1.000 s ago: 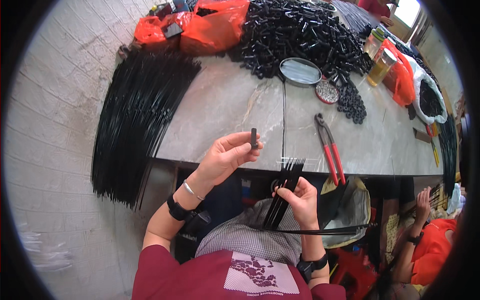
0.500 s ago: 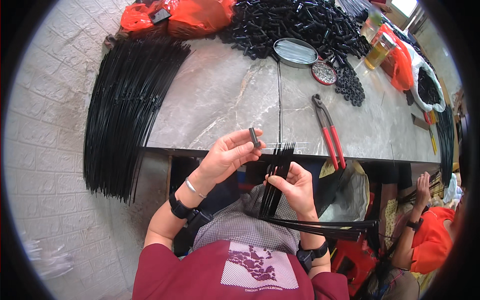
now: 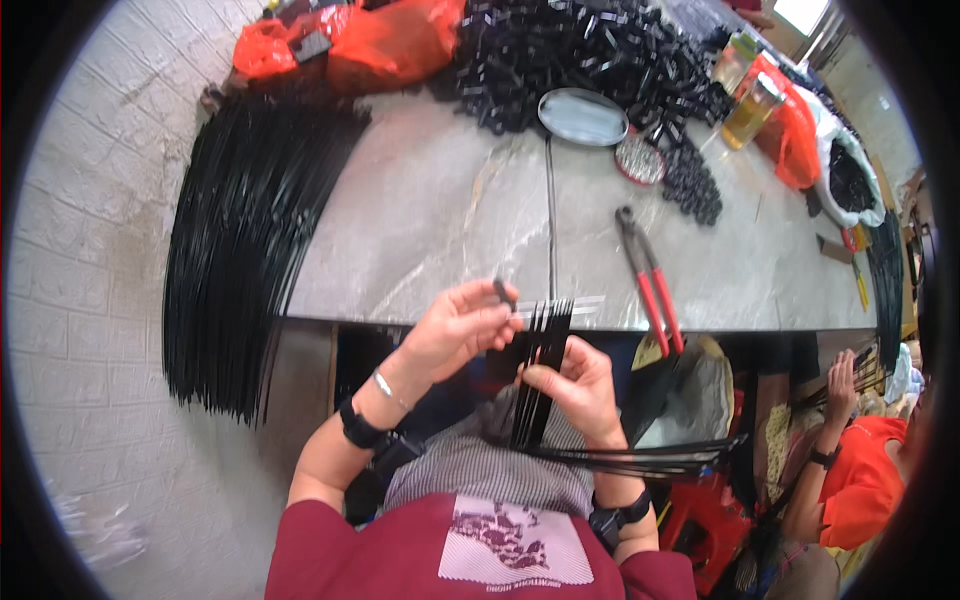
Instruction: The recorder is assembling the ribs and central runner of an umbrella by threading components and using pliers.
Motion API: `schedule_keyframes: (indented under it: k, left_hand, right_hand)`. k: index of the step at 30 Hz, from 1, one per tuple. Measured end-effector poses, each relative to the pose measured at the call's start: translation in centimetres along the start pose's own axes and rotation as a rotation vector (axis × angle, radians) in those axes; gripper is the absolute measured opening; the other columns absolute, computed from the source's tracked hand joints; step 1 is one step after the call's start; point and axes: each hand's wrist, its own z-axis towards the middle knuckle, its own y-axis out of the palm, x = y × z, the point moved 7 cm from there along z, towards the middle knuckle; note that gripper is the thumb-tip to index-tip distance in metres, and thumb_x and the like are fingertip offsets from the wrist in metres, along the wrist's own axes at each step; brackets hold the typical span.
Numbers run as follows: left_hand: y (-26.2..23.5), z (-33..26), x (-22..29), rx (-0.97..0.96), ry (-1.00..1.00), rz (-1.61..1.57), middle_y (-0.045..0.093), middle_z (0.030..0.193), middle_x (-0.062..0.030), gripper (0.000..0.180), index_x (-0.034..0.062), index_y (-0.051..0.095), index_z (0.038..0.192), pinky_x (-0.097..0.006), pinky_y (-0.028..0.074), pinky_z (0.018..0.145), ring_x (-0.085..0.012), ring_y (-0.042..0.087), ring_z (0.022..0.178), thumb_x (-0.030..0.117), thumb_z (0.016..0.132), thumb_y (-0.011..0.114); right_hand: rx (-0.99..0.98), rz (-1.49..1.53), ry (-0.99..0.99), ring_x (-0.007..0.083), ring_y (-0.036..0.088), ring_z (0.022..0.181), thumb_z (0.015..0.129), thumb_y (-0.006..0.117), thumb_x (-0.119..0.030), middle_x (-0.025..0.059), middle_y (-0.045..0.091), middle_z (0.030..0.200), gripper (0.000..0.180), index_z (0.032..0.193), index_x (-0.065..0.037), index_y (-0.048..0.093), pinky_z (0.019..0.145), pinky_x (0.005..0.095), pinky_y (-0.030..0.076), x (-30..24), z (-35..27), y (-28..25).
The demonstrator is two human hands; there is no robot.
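My left hand (image 3: 455,325) is closed, pinching a short black tube (image 3: 503,292) between thumb and fingers, just above the table's front edge. Close beside it, my right hand (image 3: 580,390) grips a bundle of thin black strips (image 3: 545,345). Their upper ends fan out near my left fingertips, while the lower part bends and trails off to the right across my lap. A few thin, pale clear rods (image 3: 585,305) show at the table edge behind the bundle's top; whether either hand touches them I cannot tell.
Red-handled pliers (image 3: 655,290) lie on the grey table (image 3: 440,210). Farther back are a heap of black tubes (image 3: 590,55), a round tin (image 3: 583,118) and a small red dish (image 3: 640,162). Black strips (image 3: 250,230) overhang at left. Another person's hand (image 3: 842,385) is at right.
The whole view has shifted and blurred slightly. The black tube in my left hand has tilted and sits lower between the fingers. My right hand keeps its grip on the strips.
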Motion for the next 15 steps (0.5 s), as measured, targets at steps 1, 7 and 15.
schedule_keyframes:
  k: [1,7,15]
  left_hand:
    - [-0.1,0.0,-0.2,-0.022,-0.008,0.014,0.068,0.095,-0.0097,0.025,0.0028,0.057,0.117,-0.022,0.053,0.07,-0.0109,0.064,0.078,0.005,0.092,0.059]
    - [-0.1,-0.3,0.6,-0.039,0.056,0.042,0.068,0.096,-0.0106,0.031,-0.0002,0.055,0.124,-0.024,0.055,0.076,-0.0126,0.065,0.082,0.002,0.093,0.056]
    - [-0.8,-0.5,1.5,0.009,0.051,0.087,0.067,0.1,-0.0115,0.031,-0.0009,0.055,0.123,-0.026,0.055,0.078,-0.0141,0.066,0.086,0.018,0.1,0.048]
  right_hand:
    - [-0.01,-0.018,-0.021,0.0121,0.065,0.079,0.082,0.067,0.006,0.0068,0.067,0.09,0.018,0.098,0.003,0.06,0.073,0.0259,0.054,0.4,0.1,-0.2]
    - [0.003,-0.046,-0.021,0.0159,0.067,0.08,0.082,0.067,0.005,0.0093,0.069,0.09,0.017,0.098,0.002,0.061,0.075,0.0289,0.056,1.2,-0.1,-0.5]
    - [0.026,-0.037,0.001,0.0172,0.068,0.079,0.082,0.067,0.005,0.0095,0.069,0.088,0.015,0.095,0.002,0.06,0.075,0.0289,0.055,1.3,0.2,-0.4]
